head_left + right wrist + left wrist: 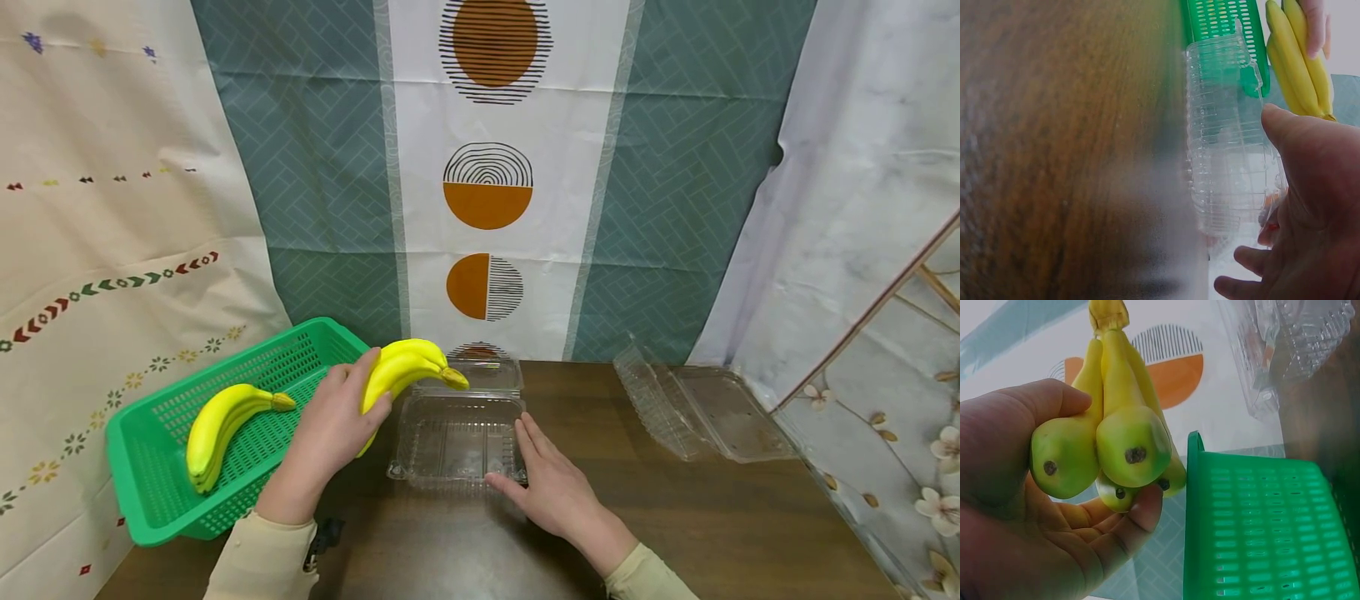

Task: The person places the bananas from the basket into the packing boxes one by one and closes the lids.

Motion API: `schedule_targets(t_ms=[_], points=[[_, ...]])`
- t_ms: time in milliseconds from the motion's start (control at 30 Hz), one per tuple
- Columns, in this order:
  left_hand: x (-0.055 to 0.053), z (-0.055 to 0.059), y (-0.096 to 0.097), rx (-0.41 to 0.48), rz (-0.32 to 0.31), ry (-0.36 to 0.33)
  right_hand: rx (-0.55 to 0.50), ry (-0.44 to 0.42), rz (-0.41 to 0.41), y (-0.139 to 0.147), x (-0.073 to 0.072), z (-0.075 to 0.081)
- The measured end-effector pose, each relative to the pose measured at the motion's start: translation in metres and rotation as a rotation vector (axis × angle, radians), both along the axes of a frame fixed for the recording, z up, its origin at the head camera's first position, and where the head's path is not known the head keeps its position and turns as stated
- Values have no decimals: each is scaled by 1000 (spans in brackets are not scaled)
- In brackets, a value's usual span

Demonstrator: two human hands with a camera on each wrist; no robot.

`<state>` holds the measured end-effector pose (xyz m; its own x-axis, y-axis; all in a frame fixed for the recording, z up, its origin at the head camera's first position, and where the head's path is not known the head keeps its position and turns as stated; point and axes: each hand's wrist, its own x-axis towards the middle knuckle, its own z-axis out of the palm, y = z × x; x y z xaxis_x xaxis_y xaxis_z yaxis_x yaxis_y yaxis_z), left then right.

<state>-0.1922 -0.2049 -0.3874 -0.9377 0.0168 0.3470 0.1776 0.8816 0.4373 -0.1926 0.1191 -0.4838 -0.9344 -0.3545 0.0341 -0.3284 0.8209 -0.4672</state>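
Observation:
My left hand (341,408) grips a bunch of yellow bananas (405,367) above the left side of a clear plastic clamshell box (457,446). The left wrist view shows the bananas' greenish, dark-tipped ends (1132,447), with thumb and fingers curled round the bunch. The box stands with its lid (480,375) laid back towards the wall cloth, and its tray holds nothing. My right hand (555,487) rests against the tray's right side, thumb at the front corner and fingers fairly straight along the edge. Seen from the right wrist, the thumb (1282,125) lies at the rim.
A green plastic basket (131,467) stands at the left with another banana bunch (225,429) in it. On the right side of the brown table (637,517) lies a second clear clamshell box (731,412), its lid raised. Patterned cloths (322,167) hang behind and at the sides.

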Motion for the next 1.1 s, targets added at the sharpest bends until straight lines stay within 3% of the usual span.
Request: schedule_targets(t_ms=[1100], points=[[-5,-15,27,-5,-50,-14,2,-1,-9,-1,0,1]])
